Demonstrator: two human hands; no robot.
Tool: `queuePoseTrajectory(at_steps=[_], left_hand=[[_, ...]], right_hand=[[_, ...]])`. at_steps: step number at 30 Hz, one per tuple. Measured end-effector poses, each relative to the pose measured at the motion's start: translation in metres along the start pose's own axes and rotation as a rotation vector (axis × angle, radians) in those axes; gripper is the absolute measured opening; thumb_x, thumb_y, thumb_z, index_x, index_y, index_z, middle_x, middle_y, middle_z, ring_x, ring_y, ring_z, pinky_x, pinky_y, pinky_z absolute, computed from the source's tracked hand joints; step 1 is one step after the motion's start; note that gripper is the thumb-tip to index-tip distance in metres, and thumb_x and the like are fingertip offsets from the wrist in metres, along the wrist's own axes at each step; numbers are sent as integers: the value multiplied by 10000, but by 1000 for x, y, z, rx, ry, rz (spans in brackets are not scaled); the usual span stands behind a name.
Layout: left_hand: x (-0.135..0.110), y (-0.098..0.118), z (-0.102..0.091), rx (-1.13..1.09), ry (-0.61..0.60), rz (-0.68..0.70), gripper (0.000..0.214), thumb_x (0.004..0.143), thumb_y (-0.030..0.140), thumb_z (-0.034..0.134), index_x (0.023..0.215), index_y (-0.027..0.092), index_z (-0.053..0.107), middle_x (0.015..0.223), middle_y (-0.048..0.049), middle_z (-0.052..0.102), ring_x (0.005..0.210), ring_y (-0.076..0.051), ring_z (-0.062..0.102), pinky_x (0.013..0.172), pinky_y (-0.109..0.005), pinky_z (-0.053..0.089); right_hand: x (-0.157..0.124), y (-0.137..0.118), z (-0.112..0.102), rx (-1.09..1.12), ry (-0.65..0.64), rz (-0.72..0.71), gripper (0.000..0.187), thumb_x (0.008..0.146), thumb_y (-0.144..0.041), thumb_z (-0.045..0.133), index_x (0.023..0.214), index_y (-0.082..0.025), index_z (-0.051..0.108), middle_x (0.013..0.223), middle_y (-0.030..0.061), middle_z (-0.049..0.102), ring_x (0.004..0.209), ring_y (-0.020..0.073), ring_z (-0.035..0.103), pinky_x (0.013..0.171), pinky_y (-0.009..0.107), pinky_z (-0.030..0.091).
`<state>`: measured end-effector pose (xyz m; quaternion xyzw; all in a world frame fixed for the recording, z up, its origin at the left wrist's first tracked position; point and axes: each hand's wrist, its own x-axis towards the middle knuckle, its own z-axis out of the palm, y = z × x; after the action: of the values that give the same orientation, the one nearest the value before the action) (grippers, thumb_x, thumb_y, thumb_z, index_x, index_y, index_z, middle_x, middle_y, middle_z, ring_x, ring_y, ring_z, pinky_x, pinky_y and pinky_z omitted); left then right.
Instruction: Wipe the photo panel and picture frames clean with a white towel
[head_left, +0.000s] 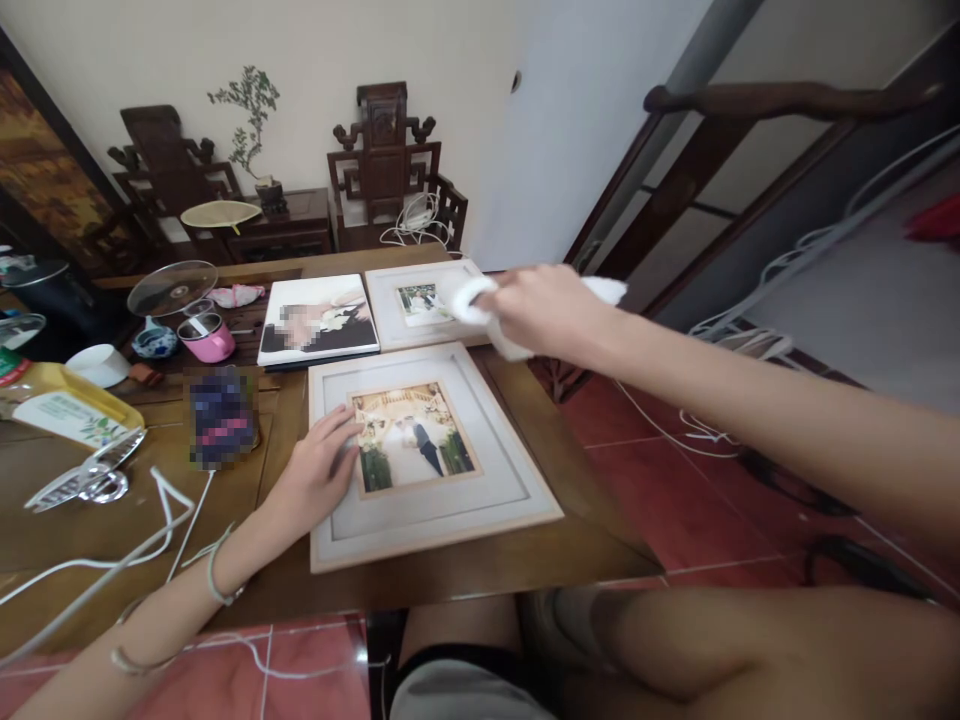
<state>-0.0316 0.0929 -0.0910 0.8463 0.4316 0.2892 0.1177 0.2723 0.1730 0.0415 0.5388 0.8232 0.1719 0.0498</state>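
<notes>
My left hand (324, 470) lies with fingers spread on the left side of a white picture frame (510, 480), which holds a wedding photo (416, 440). Gripped in my right hand (544, 305) is a white cloth (474, 300), bunched up and partly hidden by the fingers. That hand is over the right edge of a second white picture frame (382, 295) behind the first. Beside it on the left lies a white-edged photo album (352, 338) with a picture on its cover.
On the wooden table (285, 440) stand a pink mug (208, 340), an oil bottle (71, 400), a glass lid (172, 288) and white cables (97, 565). A dark wooden chair (697, 160) is at the right, above red floor tiles (630, 470).
</notes>
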Motion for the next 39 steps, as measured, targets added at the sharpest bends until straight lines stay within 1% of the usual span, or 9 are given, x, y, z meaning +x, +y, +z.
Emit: queuePoseTrajectory(at_steps=[4, 8, 14, 20, 26, 29, 34, 37, 39], left_hand=[[3, 2, -2, -5, -1, 62, 305, 957, 200, 433, 1212, 161, 596, 1358, -157, 553, 1317, -275, 481, 1061, -511, 444], [6, 4, -6, 2, -5, 44, 301, 960, 197, 426, 1195, 159, 609, 1355, -157, 557, 1296, -273, 504, 1059, -509, 448], [7, 2, -5, 41, -5, -14, 276, 934, 226, 475, 1152, 137, 621, 1307, -172, 592, 1225, -282, 567, 1040, -505, 468], [4, 5, -5, 54, 9, -41, 281, 944, 231, 452, 1156, 146, 614, 1283, -159, 598, 1216, -278, 564, 1047, -505, 457], [-1, 12, -1, 54, -45, -89, 380, 951, 267, 442, 1305, 151, 517, 1409, -168, 466, 1332, -295, 430, 1096, -521, 382], [-2, 12, 2, 54, -60, -116, 415, 974, 273, 401, 1369, 159, 460, 1435, -165, 439, 1353, -291, 395, 1110, -526, 355], [-3, 8, 5, 46, -47, -94, 421, 992, 264, 365, 1392, 155, 437, 1432, -164, 443, 1344, -279, 406, 1110, -510, 360], [-4, 6, 5, 48, -40, -74, 417, 988, 259, 372, 1390, 170, 443, 1426, -159, 449, 1342, -280, 408, 1110, -507, 363], [-3, 6, 5, 48, -37, -66, 416, 986, 256, 376, 1387, 172, 449, 1426, -159, 448, 1343, -280, 408, 1110, -504, 364]], right_hand=[[-1, 4, -1, -79, 141, -57, 319, 852, -37, 433, 1005, -127, 698, 1145, 171, 655, 1022, 283, 597, 667, 332, 400], [-11, -22, 17, 3, 4, -236, 349, 801, -3, 477, 1023, -147, 704, 1032, 145, 695, 882, 248, 639, 620, 314, 409], [-34, -52, 38, 75, -94, -421, 355, 757, 2, 501, 1030, -122, 692, 1205, 173, 647, 986, 263, 646, 683, 316, 457], [-56, -67, -2, 178, -316, -481, 297, 726, -37, 502, 899, -132, 724, 849, 149, 721, 790, 264, 674, 602, 314, 386], [-85, -90, -50, 538, -550, -629, 241, 661, -78, 541, 780, -198, 713, 661, 59, 672, 633, 189, 608, 500, 273, 293], [-89, -99, -48, 574, -511, -563, 238, 684, -93, 532, 812, -203, 701, 714, 59, 681, 653, 195, 620, 507, 273, 303], [-78, -106, -15, 383, -273, -415, 403, 772, -84, 524, 1150, -163, 639, 973, 148, 707, 896, 282, 661, 694, 352, 463], [-63, -102, 6, 224, -113, -397, 488, 801, -25, 501, 1268, -149, 573, 1276, 197, 609, 1193, 356, 541, 918, 497, 443], [-50, -97, 16, 134, -87, -380, 540, 823, 3, 467, 1332, -166, 529, 1454, 181, 464, 1305, 401, 430, 954, 553, 424]])
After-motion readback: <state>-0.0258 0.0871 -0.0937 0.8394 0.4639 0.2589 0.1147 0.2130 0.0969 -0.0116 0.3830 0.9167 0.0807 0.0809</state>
